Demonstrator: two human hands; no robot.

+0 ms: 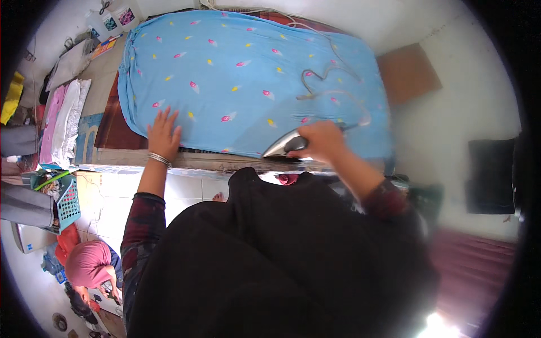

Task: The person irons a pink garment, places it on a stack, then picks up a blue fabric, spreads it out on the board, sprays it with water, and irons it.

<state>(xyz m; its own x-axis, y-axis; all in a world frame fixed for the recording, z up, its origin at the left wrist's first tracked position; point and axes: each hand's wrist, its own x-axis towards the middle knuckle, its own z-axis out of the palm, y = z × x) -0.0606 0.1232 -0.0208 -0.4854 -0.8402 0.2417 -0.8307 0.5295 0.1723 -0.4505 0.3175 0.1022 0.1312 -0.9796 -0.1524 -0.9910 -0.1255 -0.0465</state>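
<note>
A light blue cloth (214, 73) with pink and yellow feather-like prints lies spread over the table. At its near edge, right of the middle, my right hand (322, 141) is closed round the handle of a clothes iron (282, 145). The iron's pointed tip faces left, and its soleplate rests at the cloth's edge. My left hand (163, 135) lies flat with fingers spread on the near left corner of the cloth. A pale cord (352, 98) runs from behind the iron across the cloth toward the back.
Folded pink and white clothes (65, 121) are stacked on the left end of the table (101, 127). Bottles (110, 19) stand at the far left corner. A teal basket (69, 200) sits lower left. Beyond it, a person in a pink head covering (90, 263) is low down near the floor.
</note>
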